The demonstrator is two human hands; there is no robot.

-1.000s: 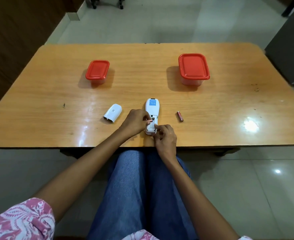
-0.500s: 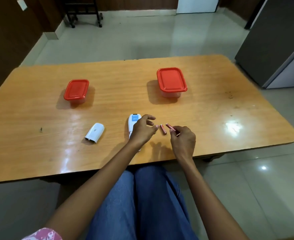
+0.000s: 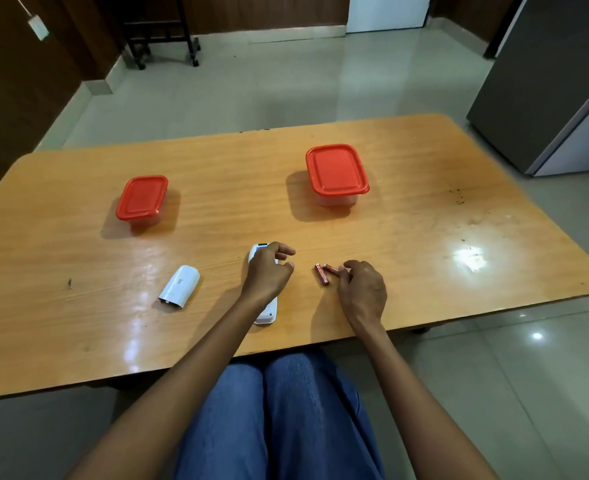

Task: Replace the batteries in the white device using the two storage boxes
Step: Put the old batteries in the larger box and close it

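Note:
The white device (image 3: 267, 315) lies lengthwise near the table's front edge, mostly hidden under my left hand (image 3: 267, 273), which hovers over it with loosely curled, spread fingers and nothing in them. Its detached white back cover (image 3: 179, 287) lies to the left. Two small red batteries lie to the right of the device: one (image 3: 322, 274) is free on the table, and the other (image 3: 331, 268) is pinched at its end by the fingertips of my right hand (image 3: 362, 289). Farther back stand a small red-lidded box (image 3: 142, 199) at the left and a larger one (image 3: 336, 171) at the right, both closed.
The wooden table (image 3: 424, 237) has rounded corners, and its front edge runs just above my knees. A grey cabinet (image 3: 546, 81) stands off the table's far right corner. A dark wheeled stand (image 3: 161, 32) is on the tiled floor behind.
My right hand has moved from the device to the right with a second red battery and lowered it beside the first one. My left hand has lifted its fingers off the device.

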